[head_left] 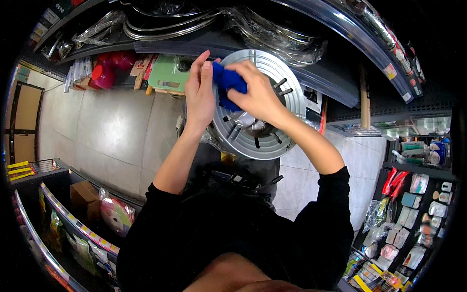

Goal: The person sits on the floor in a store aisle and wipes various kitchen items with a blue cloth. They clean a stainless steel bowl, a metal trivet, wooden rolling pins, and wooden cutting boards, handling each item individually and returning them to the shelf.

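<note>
A round ridged metal plate [264, 148] with dark slots and a raised metal piece near its middle is tilted towards me. There is handwriting on its lower right rim. In my right hand [255, 87] a blue cloth [228, 100] is bunched up over the left part of the plate. My left hand [200, 96] stands upright at the plate's left rim, its fingers pointing away from me and its thumb close to the cloth. Whether it grips the rim or the cloth is hidden.
Stainless steel lids or pans [171, 33], some in plastic wrap, fill the shelf [175, 47] just beyond. Below are a green cutting board [168, 75] and pink containers [104, 75]. Shelves with packaged goods [408, 217] stand at right; a rack [82, 230] is behind at left.
</note>
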